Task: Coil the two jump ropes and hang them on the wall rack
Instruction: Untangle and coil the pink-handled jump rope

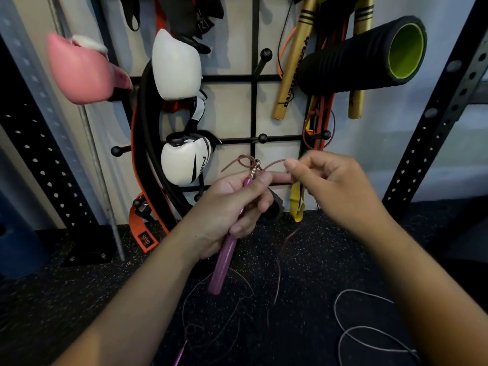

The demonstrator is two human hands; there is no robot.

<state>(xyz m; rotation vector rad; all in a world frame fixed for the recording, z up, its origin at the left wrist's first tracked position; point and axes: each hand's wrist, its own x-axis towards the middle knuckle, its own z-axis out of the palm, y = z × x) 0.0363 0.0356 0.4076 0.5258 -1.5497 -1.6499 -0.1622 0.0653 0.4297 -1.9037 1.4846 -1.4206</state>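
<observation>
1. Two hands work before the wall rack (254, 107) — the left hand (232, 207) clamped around a pink handle (224, 260).
2. The right hand (330, 180) pinches the reddish cord (274, 163).
3. A grey rope (369, 331) lies loose on the floor (79, 299).

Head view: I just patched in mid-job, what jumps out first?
Dead centre, the left hand grips a pink jump rope handle while the right hand pinches its thin reddish cord near the metal swivel. Behind them the wall rack is crowded: a pink boxing glove upper left, white gloves in the middle, a black foam roller with a green core upper right. A pale second rope lies loose on the floor, lower right.
</observation>
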